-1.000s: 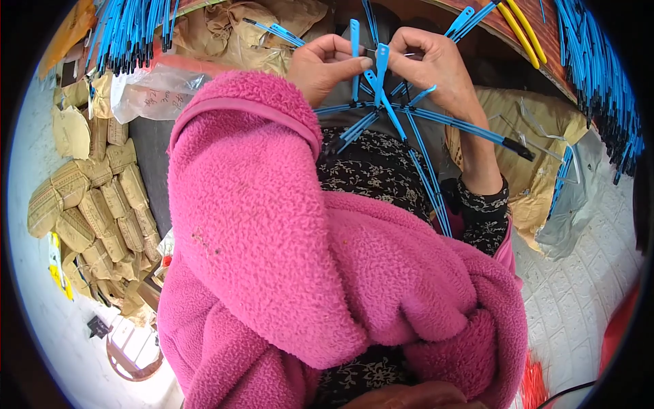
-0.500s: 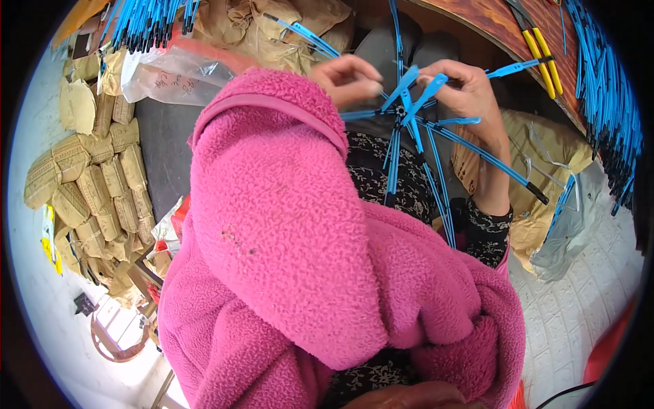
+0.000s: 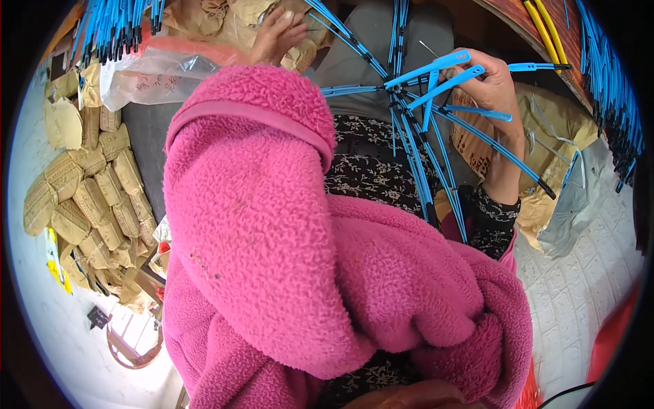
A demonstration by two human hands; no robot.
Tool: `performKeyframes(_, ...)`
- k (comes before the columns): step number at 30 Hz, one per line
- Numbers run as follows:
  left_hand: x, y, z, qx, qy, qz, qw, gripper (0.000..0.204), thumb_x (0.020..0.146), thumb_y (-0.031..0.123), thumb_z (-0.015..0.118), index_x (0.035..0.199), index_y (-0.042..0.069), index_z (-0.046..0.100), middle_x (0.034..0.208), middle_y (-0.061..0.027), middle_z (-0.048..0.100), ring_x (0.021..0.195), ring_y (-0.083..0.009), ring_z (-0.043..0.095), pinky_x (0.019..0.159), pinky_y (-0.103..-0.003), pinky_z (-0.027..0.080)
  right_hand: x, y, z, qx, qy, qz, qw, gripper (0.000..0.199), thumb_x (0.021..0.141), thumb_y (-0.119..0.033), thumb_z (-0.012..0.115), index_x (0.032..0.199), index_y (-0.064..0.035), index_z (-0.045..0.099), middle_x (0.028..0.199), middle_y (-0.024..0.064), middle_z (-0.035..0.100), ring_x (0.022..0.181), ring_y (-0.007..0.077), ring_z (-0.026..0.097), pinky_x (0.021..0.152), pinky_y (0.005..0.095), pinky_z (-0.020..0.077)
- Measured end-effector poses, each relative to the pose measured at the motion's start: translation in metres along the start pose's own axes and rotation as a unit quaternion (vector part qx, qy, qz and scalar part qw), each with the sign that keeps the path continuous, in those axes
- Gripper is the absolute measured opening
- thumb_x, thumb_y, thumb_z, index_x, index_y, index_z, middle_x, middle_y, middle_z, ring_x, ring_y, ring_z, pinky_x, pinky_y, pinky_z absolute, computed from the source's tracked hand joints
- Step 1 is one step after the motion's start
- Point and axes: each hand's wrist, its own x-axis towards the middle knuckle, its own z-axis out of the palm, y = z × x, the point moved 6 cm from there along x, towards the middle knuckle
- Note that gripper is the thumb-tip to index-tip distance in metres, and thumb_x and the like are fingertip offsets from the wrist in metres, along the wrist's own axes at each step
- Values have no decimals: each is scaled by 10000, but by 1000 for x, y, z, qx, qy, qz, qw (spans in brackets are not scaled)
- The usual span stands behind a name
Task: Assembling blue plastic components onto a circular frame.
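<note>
Fingers spread, the left hand (image 3: 274, 39) looks empty; the right hand (image 3: 496, 83) curls against the blue frame (image 3: 397, 92), grip partly hidden. Rightward of the frame: wooden tabletop (image 3: 503, 15), pale floor (image 3: 579, 293); far left, paper bundles (image 3: 95, 198).

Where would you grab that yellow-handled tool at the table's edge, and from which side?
I'd close a palm around both yellow handles, coming from the person's own side, probably with the right hand, which is nearer. The handles run close together over the wooden table, rounded ends pointing toward its near edge. The tool's other end is out of view.
</note>
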Motion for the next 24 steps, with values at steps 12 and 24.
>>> performKeyframes(12,0,3,71,-118,-238,40,963,315,948,243,573,1235,129,507,1186,-89,577,1038,-227,581,914,-383,464,27,-5,-4,-6,-39,-35,999,134,897,-109,619,961,2,656,813,16,627,752,75,572,693,228,475)
performKeyframes(24,-22,13,115,-166,-396,175,886,278,950,215,568,1185,73,522,1068,-98,619,954,-182,592,841,-340,482,7,-8,-3,-81,-6,-46,996,162,889,-166,618,893,-15,675,764,6,636,722,69,575,668,231,471)
